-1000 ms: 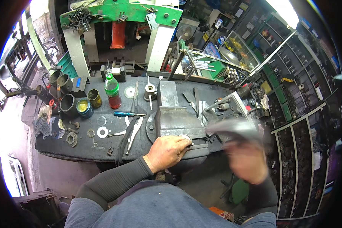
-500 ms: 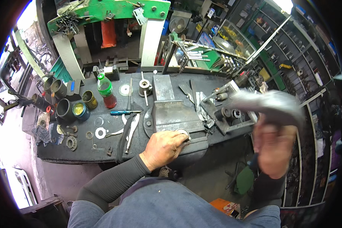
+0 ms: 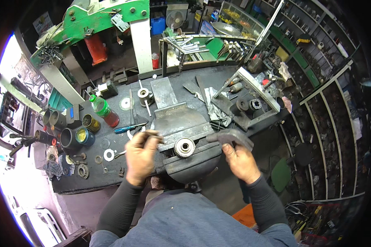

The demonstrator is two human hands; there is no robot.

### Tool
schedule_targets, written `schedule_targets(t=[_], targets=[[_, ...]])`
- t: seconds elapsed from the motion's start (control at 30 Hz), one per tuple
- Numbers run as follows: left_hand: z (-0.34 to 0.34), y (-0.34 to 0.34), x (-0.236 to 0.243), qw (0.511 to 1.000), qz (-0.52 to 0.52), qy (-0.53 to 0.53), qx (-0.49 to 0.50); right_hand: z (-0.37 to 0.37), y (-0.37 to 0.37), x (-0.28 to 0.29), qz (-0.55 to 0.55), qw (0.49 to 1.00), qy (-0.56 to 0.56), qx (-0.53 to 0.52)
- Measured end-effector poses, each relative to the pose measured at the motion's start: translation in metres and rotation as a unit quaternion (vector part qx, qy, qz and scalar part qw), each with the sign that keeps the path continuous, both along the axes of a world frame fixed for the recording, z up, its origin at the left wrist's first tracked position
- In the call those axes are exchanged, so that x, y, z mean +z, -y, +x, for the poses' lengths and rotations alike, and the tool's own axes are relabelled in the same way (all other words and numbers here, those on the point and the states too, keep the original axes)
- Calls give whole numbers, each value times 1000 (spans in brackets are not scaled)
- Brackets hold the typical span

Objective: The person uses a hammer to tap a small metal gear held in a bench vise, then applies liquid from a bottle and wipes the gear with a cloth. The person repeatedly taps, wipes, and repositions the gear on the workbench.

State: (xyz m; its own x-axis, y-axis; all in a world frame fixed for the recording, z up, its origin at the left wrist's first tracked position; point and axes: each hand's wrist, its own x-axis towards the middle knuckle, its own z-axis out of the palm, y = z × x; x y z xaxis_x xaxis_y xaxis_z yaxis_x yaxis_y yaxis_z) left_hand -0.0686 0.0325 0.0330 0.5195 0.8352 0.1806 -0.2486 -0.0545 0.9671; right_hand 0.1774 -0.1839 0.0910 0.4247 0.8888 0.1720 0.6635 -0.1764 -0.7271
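A toothed metal gear [image 3: 184, 147] with a round central bore sits at the jaws of the bench vise [image 3: 181, 123]. My right hand [image 3: 242, 164] is closed around a hammer [image 3: 237, 137], its dark head just right of the gear and above the vise. To the left of the gear, apart from it, my left hand [image 3: 138, 158] is raised with the fingers curled toward the thumb. Something small and dark may be between those fingertips; I cannot make it out.
On the dark bench, left, stand a green-capped bottle [image 3: 104, 111] of red liquid, a blue tin [image 3: 85, 136] of yellow grease and several cups. A screwdriver [image 3: 127, 128], washers [image 3: 109, 154] and rings lie nearer. A metal frame [image 3: 257, 92] stands right, beside a grey rag [image 3: 216, 109].
The hammer, raised and blurred at the right before, is now low beside the gear. My left hand has lifted off the gear and moved left. The view has shifted.
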Motion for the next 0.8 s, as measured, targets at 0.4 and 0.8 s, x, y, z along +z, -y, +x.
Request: schedule_targets(t=[0.4, 0.8], targets=[[-155, -56, -156, 825, 60, -538, 161, -46, 72, -84, -3, 972, -156, -178], [-168, -129, -196, 842, 125, -499, 163, -111, 76, -51, -59, 982, -77, -161]])
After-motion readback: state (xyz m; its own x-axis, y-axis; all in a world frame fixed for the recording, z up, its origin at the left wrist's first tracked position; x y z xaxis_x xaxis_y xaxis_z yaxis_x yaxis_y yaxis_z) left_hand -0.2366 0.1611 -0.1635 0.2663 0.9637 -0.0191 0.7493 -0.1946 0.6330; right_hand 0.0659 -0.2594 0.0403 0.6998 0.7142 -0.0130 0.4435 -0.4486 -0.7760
